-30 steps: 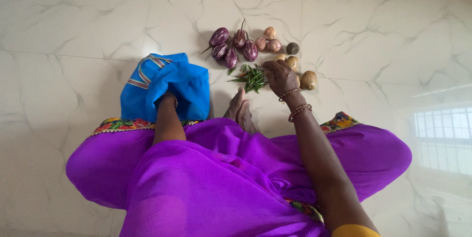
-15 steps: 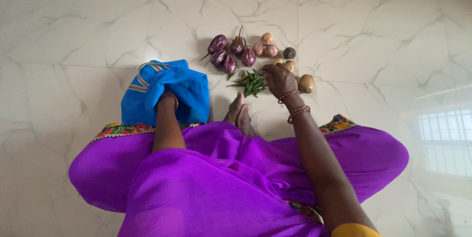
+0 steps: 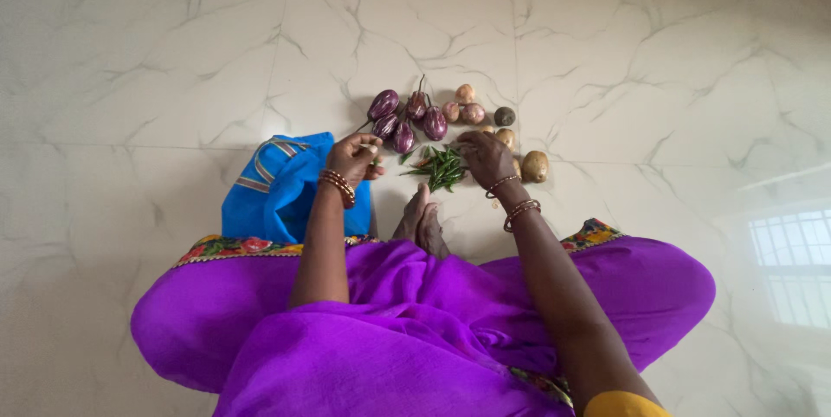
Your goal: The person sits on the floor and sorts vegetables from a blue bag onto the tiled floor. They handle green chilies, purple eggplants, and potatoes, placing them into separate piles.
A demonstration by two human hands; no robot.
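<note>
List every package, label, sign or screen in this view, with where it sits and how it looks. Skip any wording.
Blue cloth bag: the only package, lying soft and crumpled on the white marble floor at the person's left, grey-and-white striped strap at its top; the left hand is just above its right edge.
No labels, signs or screens in view; the small purple eggplants, green chillies and potatoes lie loose by the right hand.

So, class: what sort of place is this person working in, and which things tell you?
Probably a home floor: glossy marble tiles, small aubergines and potatoes laid straight on them, and a window's reflection.
</note>
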